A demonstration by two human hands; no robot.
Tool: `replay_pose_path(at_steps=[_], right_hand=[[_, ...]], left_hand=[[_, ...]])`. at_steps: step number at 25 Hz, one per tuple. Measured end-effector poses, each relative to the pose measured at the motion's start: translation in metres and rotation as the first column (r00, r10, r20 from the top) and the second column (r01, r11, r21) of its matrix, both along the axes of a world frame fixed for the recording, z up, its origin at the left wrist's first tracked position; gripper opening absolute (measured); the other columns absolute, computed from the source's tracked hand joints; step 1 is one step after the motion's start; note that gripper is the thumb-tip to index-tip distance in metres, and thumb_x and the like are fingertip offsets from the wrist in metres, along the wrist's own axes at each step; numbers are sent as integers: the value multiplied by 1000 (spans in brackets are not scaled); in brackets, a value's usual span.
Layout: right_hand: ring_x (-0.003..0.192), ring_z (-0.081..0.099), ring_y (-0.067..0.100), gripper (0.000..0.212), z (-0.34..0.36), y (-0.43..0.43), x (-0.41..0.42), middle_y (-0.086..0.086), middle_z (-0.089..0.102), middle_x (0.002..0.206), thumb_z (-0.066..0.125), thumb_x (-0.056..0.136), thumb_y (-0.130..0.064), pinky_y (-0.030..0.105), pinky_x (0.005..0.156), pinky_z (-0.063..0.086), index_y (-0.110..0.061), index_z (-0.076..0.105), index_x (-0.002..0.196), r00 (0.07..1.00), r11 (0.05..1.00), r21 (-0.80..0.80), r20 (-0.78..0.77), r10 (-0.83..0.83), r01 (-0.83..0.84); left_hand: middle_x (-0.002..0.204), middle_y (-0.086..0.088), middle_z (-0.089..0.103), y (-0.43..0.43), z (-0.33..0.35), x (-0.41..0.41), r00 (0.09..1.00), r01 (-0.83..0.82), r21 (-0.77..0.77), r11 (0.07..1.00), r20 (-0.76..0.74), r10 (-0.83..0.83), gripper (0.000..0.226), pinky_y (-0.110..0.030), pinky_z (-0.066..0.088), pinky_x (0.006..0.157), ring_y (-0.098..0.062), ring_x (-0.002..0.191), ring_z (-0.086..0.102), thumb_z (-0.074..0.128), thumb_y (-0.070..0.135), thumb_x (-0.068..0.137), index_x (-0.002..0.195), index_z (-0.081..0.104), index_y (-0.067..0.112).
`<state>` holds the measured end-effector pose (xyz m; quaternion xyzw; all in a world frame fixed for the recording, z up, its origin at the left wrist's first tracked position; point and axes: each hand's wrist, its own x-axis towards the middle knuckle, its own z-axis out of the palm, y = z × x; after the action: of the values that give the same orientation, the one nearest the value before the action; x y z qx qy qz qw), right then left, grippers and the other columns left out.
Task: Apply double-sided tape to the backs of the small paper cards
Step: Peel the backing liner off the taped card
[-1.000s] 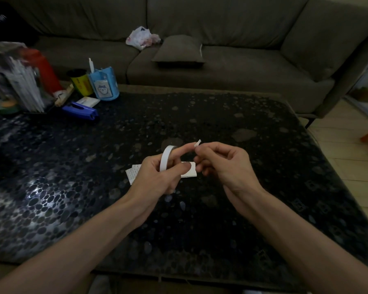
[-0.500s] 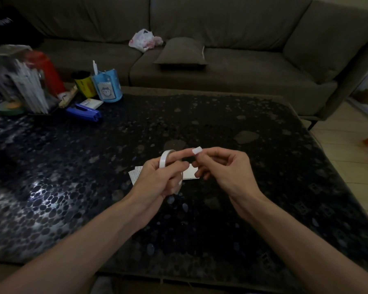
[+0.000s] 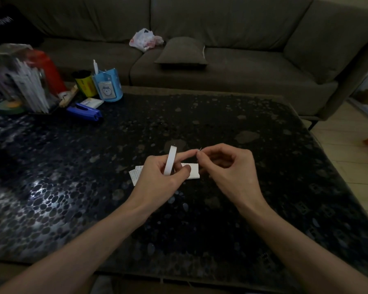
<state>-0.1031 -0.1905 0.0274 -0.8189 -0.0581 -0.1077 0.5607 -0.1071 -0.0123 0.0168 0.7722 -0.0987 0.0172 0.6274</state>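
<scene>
White tape roll (image 3: 170, 160) stands on edge in the left hand (image 3: 157, 183), whose grip is curled round it, forefinger stretched toward the right hand (image 3: 227, 166). The right grip pinches a small bit of tape (image 3: 199, 149) at that fingertip; whether it is torn free I cannot tell. The cards (image 3: 193, 171) lie on the dark counter (image 3: 221, 115) just under both hands, partly hidden. No strip shows on the card in view, so the work seems early: this piece is not yet pressed down.
</scene>
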Motion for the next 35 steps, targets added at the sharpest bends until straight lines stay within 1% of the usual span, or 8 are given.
replay_pose_path(at_steps=[5,11,13,16,19,23,32,35], right_hand=[[77,77,6,9,2,-1,3,-14,78,88,74,93,-28,15,64,57,-26,78,101,997,989,140,-65,49,-40],[77,78,11,7,3,-2,5,-8,80,88,74,95,-24,18,63,58,-24,80,98,995,979,199,-77,67,-51],[76,77,10,6,4,-3,5,-9,79,87,74,94,-23,18,63,58,-25,80,97,994,981,186,-83,76,-59],[75,77,10,6,6,-4,5,-10,79,87,74,94,-22,16,63,58,-26,79,95,994,986,150,-65,85,-75],[76,77,9,8,7,-4,4,-11,79,88,74,94,-21,17,65,58,-28,78,96,994,989,118,-49,93,-86],[76,76,7,6,7,-4,3,-13,78,88,75,93,-24,16,68,57,-27,78,96,997,995,69,-18,72,-71],[76,76,4,10,8,-5,2,-15,76,85,73,93,-21,15,68,57,-30,76,95,997,997,-6,20,74,-74],[77,75,4,8,9,-5,1,-13,76,85,72,92,-23,15,68,57,-30,77,95,997,997,-3,28,75,-75]], left_hand=[[54,16,48,-1,0,1,996,-2,54,999,92,-3,41,-11,39,51,-3,46,42,67,4,96,118,75,38],[55,14,51,-1,0,1,992,16,68,998,120,-24,38,-11,38,50,-5,47,40,66,2,96,113,78,34],[56,18,54,-1,-1,1,992,18,72,997,122,-26,32,-11,37,50,-4,47,40,66,1,96,113,79,25],[56,13,50,-1,-1,1,992,-3,64,998,125,-5,43,-11,36,49,-3,46,41,67,2,95,121,75,35],[54,15,49,0,-1,1,990,-4,53,999,138,-3,41,-10,35,48,-4,44,42,67,0,95,115,77,34],[52,16,51,-1,-3,1,992,-11,73,997,123,2,30,-9,37,48,-3,43,44,66,1,95,114,79,21],[55,11,46,-2,-3,0,990,-1,69,998,139,-9,45,-14,35,50,-4,47,40,66,1,94,125,75,32],[52,13,47,-2,-5,0,991,-13,71,997,134,3,39,-12,35,48,-4,43,42,65,1,95,123,76,26]])
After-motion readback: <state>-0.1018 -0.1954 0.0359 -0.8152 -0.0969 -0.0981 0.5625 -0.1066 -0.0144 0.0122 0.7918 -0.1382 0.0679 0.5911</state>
